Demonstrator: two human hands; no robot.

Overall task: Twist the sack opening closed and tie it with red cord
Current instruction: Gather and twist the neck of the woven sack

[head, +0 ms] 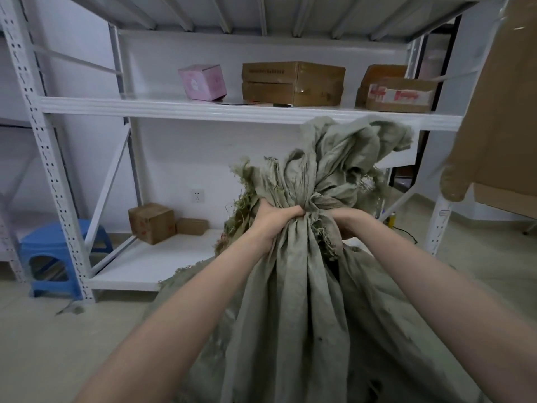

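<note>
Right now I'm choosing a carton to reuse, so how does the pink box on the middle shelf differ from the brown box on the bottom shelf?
The pink box is pale pink with a printed pattern; the brown box is plain cardboard with faint red marks. The pink box sits tilted, one bottom edge lifted off its shelf; the brown box rests flat. The pink box stands alone; the brown box has a smaller carton beside it. Both are closed and roughly cube-shaped.

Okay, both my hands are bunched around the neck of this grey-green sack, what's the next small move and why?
Probably keep the left hand clamped and turn the right hand to twist the neck of the grey-green woven sack tighter. The frayed mouth above your grip is loose and flared, and no red cord is visible yet.
</note>
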